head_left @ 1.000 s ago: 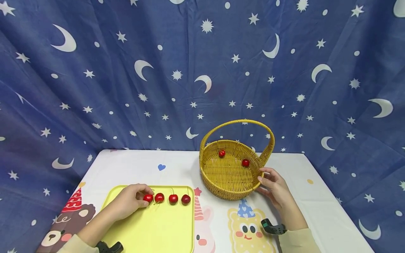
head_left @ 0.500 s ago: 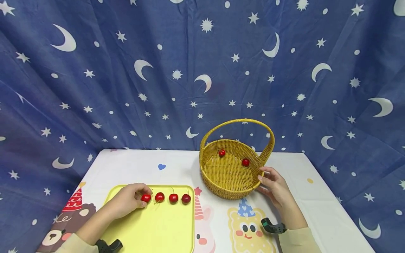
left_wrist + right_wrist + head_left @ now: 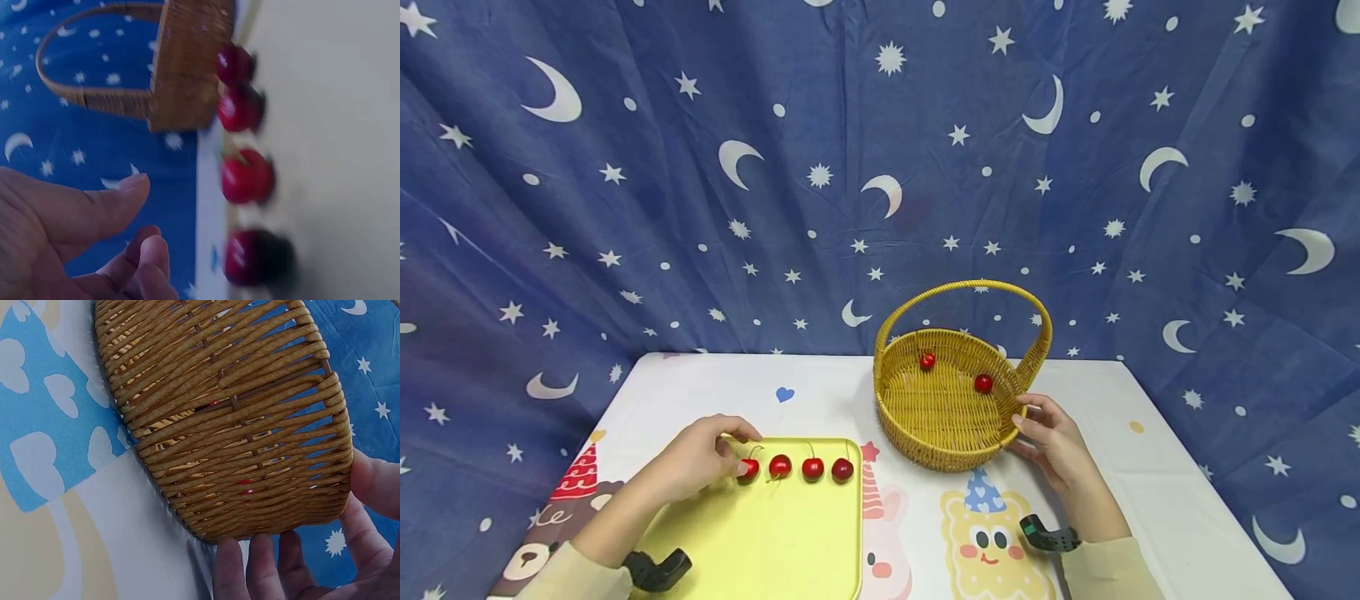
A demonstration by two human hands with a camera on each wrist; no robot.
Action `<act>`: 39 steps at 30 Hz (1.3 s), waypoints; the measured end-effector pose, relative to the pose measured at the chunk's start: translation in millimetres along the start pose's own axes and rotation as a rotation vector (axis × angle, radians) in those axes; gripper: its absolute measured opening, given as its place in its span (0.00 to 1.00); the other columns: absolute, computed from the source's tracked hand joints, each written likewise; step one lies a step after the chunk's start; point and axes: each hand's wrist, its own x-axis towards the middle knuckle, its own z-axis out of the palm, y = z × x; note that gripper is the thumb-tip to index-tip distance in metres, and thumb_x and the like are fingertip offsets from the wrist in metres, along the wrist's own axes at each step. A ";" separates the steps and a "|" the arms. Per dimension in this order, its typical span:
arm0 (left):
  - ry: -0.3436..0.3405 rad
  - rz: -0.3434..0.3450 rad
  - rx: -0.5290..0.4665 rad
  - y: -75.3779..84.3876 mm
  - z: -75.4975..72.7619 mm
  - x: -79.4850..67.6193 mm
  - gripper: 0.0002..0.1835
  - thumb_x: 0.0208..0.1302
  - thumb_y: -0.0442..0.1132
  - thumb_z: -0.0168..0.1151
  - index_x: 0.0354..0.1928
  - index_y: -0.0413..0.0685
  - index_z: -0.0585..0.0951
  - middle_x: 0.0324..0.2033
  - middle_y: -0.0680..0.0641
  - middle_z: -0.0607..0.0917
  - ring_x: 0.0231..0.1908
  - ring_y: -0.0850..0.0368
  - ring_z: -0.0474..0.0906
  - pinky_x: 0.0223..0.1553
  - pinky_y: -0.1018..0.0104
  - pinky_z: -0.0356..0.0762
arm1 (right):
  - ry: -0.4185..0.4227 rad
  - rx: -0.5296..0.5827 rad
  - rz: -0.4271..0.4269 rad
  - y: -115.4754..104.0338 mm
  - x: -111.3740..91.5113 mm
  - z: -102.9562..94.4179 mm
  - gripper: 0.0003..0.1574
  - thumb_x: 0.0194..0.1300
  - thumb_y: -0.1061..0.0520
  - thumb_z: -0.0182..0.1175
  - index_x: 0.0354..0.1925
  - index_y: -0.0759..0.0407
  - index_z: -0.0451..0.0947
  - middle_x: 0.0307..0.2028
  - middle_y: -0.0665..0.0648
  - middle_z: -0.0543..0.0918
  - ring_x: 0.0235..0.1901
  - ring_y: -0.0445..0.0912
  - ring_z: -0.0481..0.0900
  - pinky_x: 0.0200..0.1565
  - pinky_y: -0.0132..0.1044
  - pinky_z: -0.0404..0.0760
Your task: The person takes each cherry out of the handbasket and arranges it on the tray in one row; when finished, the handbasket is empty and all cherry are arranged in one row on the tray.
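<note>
My left hand (image 3: 700, 458) hovers over the upper left of a yellow tray (image 3: 775, 542). Its thumb and fingers are apart in the left wrist view, with nothing between them. Just beside the fingertips lies the leftmost cherry (image 3: 748, 472). A second cherry (image 3: 780, 467), a third cherry (image 3: 812, 469) and a dark red cherry (image 3: 842, 471) continue the row along the tray's far edge. My right hand (image 3: 1058, 446) holds the right rim of a wicker basket (image 3: 917, 442), thumb at the rim and fingers against the outer wall. Inside sit two cherries, one toward the back (image 3: 927, 361), another at right (image 3: 983, 383).
The basket's tall arched handle (image 3: 962, 285) rises over it. A white tablecloth (image 3: 827, 400) with cartoon prints covers the table. Behind hangs a blue curtain (image 3: 805, 217) with moons and stars.
The leftmost cherry shifted slightly left under my left fingers. Then my left hand let go of it and lifted a little. My right hand stays on the basket.
</note>
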 end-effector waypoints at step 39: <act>-0.302 0.194 0.062 159.3 211.8 197.0 0.34 0.61 0.28 0.72 0.70 0.53 0.82 0.70 0.43 0.82 0.70 0.46 0.78 0.71 0.54 0.77 | -0.020 0.024 -0.001 1.9 1.8 -3.7 0.21 0.77 0.60 0.64 0.64 0.50 0.75 0.57 0.55 0.75 0.54 0.45 0.84 0.53 0.43 0.89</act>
